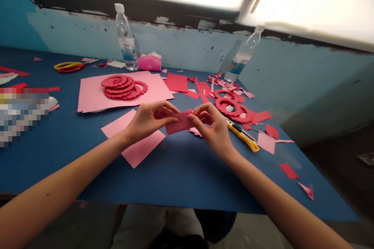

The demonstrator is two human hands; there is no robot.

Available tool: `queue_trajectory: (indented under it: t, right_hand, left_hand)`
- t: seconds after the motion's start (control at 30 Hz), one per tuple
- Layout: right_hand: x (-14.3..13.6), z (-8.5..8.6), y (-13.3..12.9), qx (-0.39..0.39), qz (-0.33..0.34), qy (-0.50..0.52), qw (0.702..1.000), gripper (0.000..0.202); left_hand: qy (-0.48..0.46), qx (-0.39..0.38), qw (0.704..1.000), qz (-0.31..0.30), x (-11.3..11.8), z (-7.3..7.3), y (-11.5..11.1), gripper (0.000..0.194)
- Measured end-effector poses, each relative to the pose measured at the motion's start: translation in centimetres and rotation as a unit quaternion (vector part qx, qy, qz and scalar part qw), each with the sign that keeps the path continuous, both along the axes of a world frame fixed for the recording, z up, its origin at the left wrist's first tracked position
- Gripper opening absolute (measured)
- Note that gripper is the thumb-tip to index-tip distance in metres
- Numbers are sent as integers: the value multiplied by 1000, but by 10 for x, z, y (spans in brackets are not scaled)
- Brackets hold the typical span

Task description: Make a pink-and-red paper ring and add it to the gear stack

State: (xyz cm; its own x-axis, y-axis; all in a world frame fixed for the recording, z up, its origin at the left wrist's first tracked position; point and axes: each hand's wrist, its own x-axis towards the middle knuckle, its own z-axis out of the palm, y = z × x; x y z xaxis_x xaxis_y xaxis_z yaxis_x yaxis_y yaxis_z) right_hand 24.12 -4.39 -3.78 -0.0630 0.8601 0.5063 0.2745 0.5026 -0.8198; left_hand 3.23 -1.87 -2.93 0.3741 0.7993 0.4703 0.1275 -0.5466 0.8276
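My left hand and my right hand hold a small folded strip of pink paper between their fingertips, just above the blue table. The left hand pinches its left end, the right hand its right end. Under the left wrist lies a loose pink sheet. A yellow utility knife rests on the table just right of my right hand.
A large pink sheet carries red paper spirals. More red spirals and scraps lie at right. Two water bottles, a pink tissue pack and yellow-red scissors stand by the wall.
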Motion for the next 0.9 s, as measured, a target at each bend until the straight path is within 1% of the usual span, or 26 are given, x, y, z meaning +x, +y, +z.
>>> queue_trajectory:
  t: [0.07, 0.17, 0.37, 0.57, 0.9]
  right_hand:
    - [0, 1, 1, -20, 12, 25, 999, 31]
    - [1, 3, 1, -37, 35, 15, 999, 26]
    - [0, 3, 0, -38, 12, 15, 999, 19]
    - [0, 2, 2, -33, 18, 28, 999, 18]
    - [-1, 2, 1, -47, 18, 35, 998, 22]
  left_hand:
    - [5, 6, 1000, 7, 0, 0, 0, 17]
    - [21, 20, 999, 22, 1, 1, -1, 16]
    - [28, 45, 998, 34, 2, 3, -2, 14]
    - [39, 61, 996, 51, 1, 2, -3, 15]
    - [37, 67, 996, 55, 2, 3, -1, 13]
